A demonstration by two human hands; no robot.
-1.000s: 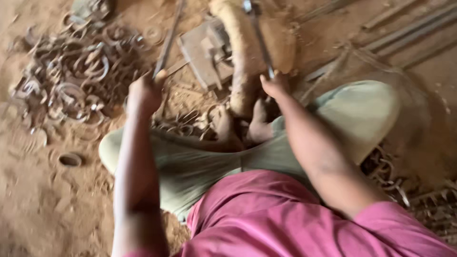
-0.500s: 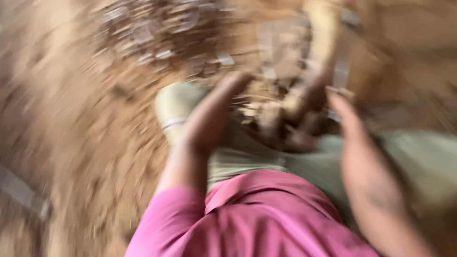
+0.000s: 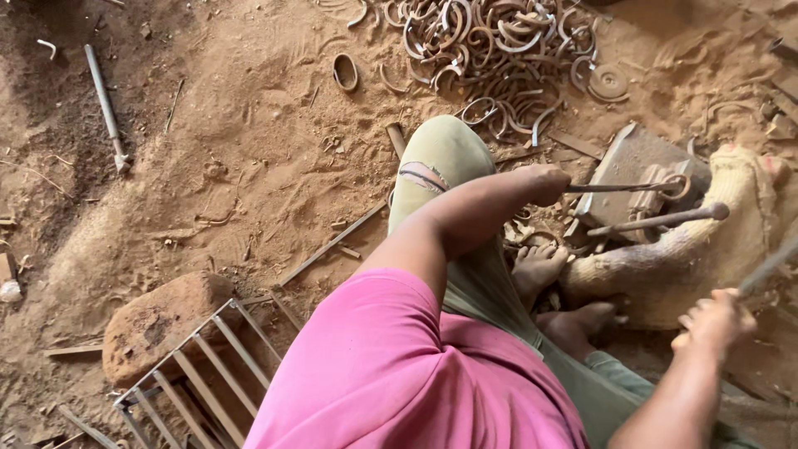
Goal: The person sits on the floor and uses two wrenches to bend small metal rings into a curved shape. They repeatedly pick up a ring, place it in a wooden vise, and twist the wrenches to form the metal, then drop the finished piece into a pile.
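Two risks we see: left hand [image 3: 544, 185] clenches thin tongs [image 3: 623, 188] holding a ring [image 3: 677, 187] on the metal block [image 3: 632, 162]; right hand [image 3: 715, 320] grips a hammer handle [image 3: 769, 268]. Bare feet [image 3: 539, 264] sit close, so a glancing blow could hit them.

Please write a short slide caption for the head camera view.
Seated on sandy ground, left hand holds thin rod on metal block; right hand grips a handle.

I see no packages, labels, signs or screens anywhere in my view, from the near left across to the far right
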